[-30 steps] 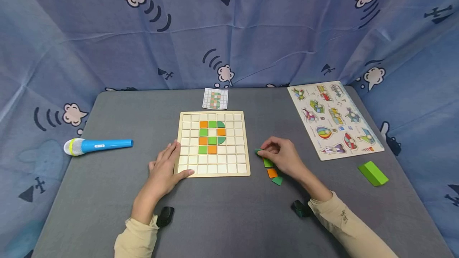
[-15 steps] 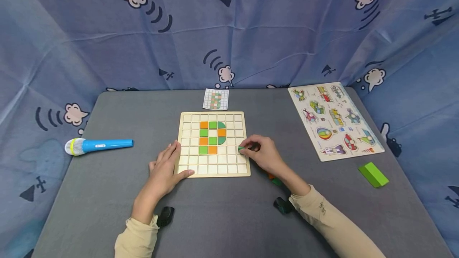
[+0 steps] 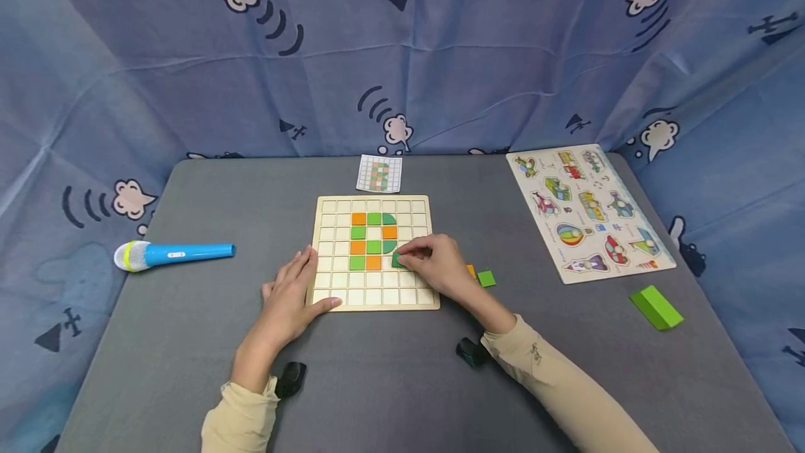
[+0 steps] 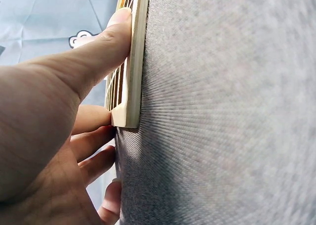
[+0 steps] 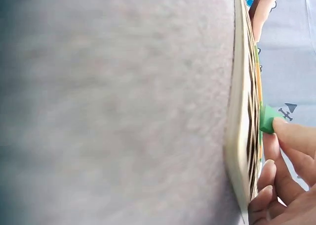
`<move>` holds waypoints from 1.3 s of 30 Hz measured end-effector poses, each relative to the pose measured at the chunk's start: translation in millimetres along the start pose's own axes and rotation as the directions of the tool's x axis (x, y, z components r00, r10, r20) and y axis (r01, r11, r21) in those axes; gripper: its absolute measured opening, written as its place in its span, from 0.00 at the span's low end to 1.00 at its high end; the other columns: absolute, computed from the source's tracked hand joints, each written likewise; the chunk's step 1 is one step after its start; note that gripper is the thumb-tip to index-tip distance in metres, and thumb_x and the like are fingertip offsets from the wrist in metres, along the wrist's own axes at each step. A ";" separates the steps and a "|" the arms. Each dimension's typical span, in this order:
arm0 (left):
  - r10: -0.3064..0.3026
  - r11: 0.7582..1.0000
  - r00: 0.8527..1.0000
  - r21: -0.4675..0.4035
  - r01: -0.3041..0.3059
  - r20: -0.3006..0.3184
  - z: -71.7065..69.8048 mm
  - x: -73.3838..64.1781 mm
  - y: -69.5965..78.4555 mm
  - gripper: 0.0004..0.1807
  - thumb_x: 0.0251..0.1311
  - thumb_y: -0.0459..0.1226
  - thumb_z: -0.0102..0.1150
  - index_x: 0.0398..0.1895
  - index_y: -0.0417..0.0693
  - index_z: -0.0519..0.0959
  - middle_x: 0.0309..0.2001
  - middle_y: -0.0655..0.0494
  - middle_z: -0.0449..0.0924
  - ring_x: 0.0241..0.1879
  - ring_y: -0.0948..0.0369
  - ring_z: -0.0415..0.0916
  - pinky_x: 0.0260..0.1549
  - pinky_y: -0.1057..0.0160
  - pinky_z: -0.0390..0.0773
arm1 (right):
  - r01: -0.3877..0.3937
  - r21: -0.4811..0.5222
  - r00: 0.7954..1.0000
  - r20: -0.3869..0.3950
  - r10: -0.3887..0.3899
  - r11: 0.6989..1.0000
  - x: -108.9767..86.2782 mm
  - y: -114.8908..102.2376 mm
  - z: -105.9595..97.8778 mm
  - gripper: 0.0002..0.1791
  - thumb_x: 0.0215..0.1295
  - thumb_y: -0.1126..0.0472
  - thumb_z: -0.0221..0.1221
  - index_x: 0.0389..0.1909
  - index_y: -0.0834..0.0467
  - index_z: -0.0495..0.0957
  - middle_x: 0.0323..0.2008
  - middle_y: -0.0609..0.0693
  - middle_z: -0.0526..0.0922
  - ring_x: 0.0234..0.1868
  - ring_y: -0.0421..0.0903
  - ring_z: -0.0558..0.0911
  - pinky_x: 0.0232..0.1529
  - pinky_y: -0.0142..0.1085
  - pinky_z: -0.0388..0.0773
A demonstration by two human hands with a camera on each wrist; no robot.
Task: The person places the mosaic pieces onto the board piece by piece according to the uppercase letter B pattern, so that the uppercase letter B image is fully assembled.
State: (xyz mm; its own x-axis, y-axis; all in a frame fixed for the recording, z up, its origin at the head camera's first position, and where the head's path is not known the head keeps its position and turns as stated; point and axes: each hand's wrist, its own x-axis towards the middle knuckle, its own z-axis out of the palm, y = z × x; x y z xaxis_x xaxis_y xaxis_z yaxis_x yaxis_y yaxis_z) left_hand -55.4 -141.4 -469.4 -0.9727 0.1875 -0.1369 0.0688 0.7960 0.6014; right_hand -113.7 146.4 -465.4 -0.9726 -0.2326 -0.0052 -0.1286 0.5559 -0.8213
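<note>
- Looking in from a distance, I find the green piece (image 3: 397, 259) just below the centre of the head frame, off the left tip of the right hand (image 3: 437, 265), which is clearly the nearer one.
- Thumb and finger pinch it, closed down to the piece itself; the remaining fingers curl loosely at the lower right of the right-wrist frame.
- Tilt is what I judge to matter most: in that frame the piece leans off the grid board (image 3: 355, 296), one edge close to the surface, and I cannot tell whether they touch. Its long axis I cannot read, since fingers cover part of it.
- Just left of it in the head frame sits an orange tile (image 3: 373, 263), just above it a rounded green tile (image 3: 389, 246); I gauge its alignment against those two.
- Toward the lower left, the left hand (image 3: 288, 310) lies relaxed, fingers along the board's left edge, thumb on its lower edge.
</note>
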 end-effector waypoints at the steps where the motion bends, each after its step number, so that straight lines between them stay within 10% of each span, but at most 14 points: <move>1: 0.001 1.000 1.000 0.003 -0.001 -0.001 0.0 0.1 0.0 0.54 0.66 0.49 0.73 0.85 0.40 0.54 0.86 0.40 0.49 0.84 0.40 0.48 0.59 0.36 0.56 | -0.002 -0.005 1.000 0.002 0.002 1.000 1.4 -0.8 1.3 0.05 0.66 0.64 0.72 0.42 0.58 0.93 0.42 0.55 0.92 0.31 0.39 0.80 0.35 0.31 0.75; 23: -0.003 1.000 1.000 0.014 0.003 0.010 1.9 1.6 -2.4 0.54 0.66 0.51 0.72 0.86 0.42 0.52 0.86 0.41 0.48 0.85 0.40 0.47 0.58 0.37 0.56 | -0.005 -0.084 1.000 -0.012 0.004 0.996 7.4 -6.3 14.3 0.03 0.64 0.64 0.74 0.31 0.55 0.91 0.32 0.49 0.89 0.32 0.42 0.76 0.37 0.34 0.71; 39: -0.002 1.000 1.000 0.019 0.002 0.008 2.8 2.5 -3.0 0.55 0.66 0.50 0.73 0.86 0.42 0.52 0.87 0.42 0.47 0.85 0.41 0.46 0.59 0.36 0.56 | -0.042 -0.092 0.998 -0.048 0.038 0.995 -12.5 14.9 -34.8 0.06 0.72 0.60 0.69 0.41 0.58 0.92 0.39 0.54 0.90 0.37 0.45 0.79 0.45 0.41 0.72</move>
State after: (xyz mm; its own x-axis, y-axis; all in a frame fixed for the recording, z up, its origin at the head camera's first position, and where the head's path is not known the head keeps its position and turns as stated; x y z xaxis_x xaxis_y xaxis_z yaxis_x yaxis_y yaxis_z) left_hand -57.4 -141.6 -473.7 -0.9710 0.1904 -0.1449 0.0709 0.8074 0.5857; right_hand -110.2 185.3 -457.8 -0.9849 -0.1729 -0.0091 -0.1047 0.6365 -0.7641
